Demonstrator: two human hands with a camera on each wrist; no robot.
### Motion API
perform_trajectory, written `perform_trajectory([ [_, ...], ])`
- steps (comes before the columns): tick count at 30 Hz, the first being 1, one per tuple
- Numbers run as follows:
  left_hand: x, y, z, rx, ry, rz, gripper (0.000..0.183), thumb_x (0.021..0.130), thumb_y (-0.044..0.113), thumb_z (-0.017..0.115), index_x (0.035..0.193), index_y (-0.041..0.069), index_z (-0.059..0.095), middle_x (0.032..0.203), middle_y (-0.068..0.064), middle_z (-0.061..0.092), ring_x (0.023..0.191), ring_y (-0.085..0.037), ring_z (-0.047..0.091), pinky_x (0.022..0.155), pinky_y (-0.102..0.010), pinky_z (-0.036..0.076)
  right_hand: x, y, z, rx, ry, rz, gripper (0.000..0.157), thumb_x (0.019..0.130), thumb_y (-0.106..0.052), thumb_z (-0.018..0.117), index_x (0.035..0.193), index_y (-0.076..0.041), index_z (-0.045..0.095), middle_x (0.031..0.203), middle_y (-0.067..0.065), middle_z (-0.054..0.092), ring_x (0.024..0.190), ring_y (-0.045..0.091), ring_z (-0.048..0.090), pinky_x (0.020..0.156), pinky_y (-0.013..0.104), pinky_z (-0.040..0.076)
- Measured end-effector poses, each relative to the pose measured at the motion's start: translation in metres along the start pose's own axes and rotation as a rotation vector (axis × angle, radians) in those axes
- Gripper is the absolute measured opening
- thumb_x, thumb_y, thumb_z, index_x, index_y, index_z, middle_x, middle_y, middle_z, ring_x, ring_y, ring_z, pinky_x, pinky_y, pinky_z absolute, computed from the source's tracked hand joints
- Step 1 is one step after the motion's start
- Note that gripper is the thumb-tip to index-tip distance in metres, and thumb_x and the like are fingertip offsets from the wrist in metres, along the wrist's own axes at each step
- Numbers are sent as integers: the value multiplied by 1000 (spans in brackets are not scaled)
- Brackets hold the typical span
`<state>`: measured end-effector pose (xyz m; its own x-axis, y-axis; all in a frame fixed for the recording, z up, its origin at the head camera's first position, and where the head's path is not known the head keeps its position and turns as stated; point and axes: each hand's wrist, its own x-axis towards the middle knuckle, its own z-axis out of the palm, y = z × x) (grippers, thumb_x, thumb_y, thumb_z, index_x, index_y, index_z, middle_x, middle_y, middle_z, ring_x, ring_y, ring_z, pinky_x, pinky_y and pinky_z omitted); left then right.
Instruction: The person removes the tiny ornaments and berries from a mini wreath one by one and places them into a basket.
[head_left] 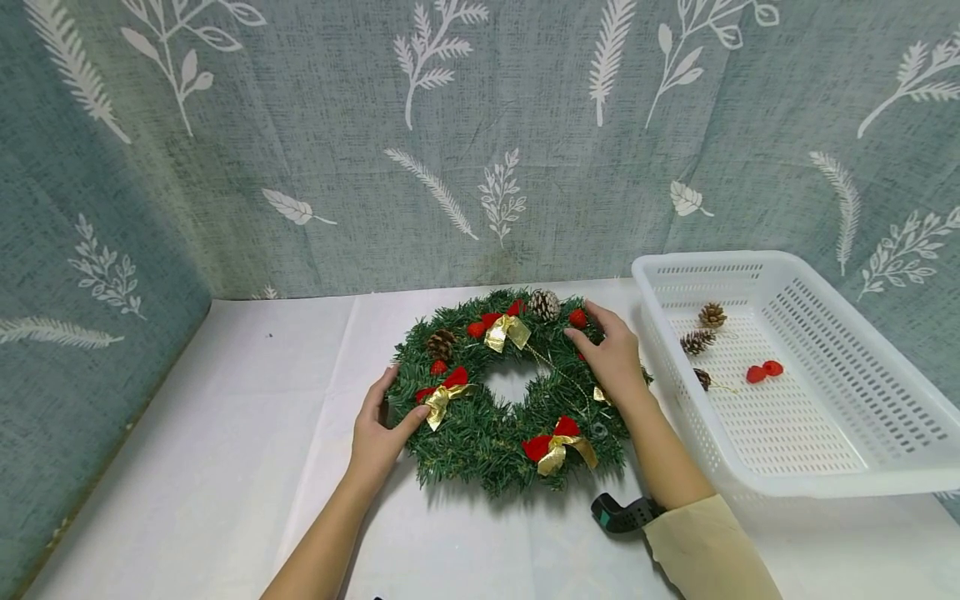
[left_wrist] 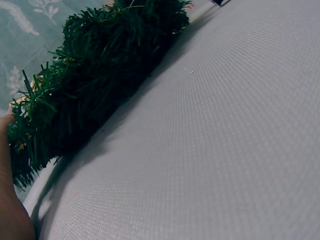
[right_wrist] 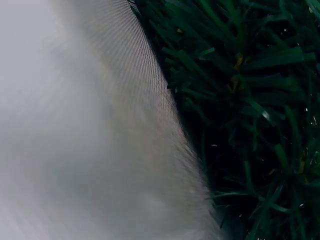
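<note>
A green artificial wreath point(head_left: 480, 450) lies on the white-covered table. On it are gold and red bows point(head_left: 558, 447), pine cones point(head_left: 544, 305) and red berries point(head_left: 577, 318). My left hand point(head_left: 377, 433) grips the wreath's left side, thumb on top beside a bow and fingers round the outer edge. At the upper right my right hand point(head_left: 615, 352) holds the ring, thumb toward the inside and fingers over the outer edge, near a berry. In the left wrist view, part of the left hand point(left_wrist: 12, 205) borders the wreath point(left_wrist: 100, 75). Green needles of the wreath point(right_wrist: 260, 110) fill the right wrist view's right side.
A white perforated plastic basket point(head_left: 840, 485) stands right of the wreath. Inside it lie pine cones point(head_left: 712, 315) and red berries point(head_left: 765, 371). A patterned grey-green curtain point(head_left: 337, 108) hangs behind the table and along its left. A black device point(head_left: 624, 514) is at the right wrist.
</note>
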<state>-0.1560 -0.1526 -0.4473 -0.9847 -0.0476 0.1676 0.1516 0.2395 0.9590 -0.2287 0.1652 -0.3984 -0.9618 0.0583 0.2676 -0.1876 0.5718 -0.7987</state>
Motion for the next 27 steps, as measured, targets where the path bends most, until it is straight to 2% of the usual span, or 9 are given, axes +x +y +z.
perform_trajectory([
  [6, -1, 2, -1, -5, 2, 12, 70, 87, 13, 69, 148, 13, 34, 156, -11, 22, 145, -27, 13, 118, -44, 15, 2, 2, 0, 3, -49, 47, 56, 93, -25, 62, 141, -6, 43, 134, 18, 52, 122, 33, 49, 99, 50, 43],
  [14, -1, -2, 2, 9, 25, 42, 71, 86, 22, 71, 147, 17, 35, 154, -14, 24, 144, -33, 16, 117, -45, 19, 5, 4, -1, 65, -54, 120, 55, 92, -28, 62, 139, -6, 46, 128, 17, 55, 115, 31, 52, 92, 48, 47],
  [22, 1, -2, 1, 0, -1, -20, 73, 86, 15, 70, 148, 16, 33, 156, -7, 21, 145, -23, 13, 118, -41, 15, 9, 6, 0, 109, -67, 161, 54, 92, -31, 63, 138, -8, 48, 126, 16, 56, 116, 30, 51, 92, 47, 47],
  [27, 1, -1, 0, 10, -11, -26, 72, 87, 16, 70, 148, 17, 32, 156, -6, 21, 145, -23, 12, 118, -41, 15, 9, 5, 1, 142, -30, 154, 46, 89, -28, 66, 129, -7, 57, 115, 14, 60, 105, 27, 55, 83, 39, 48],
])
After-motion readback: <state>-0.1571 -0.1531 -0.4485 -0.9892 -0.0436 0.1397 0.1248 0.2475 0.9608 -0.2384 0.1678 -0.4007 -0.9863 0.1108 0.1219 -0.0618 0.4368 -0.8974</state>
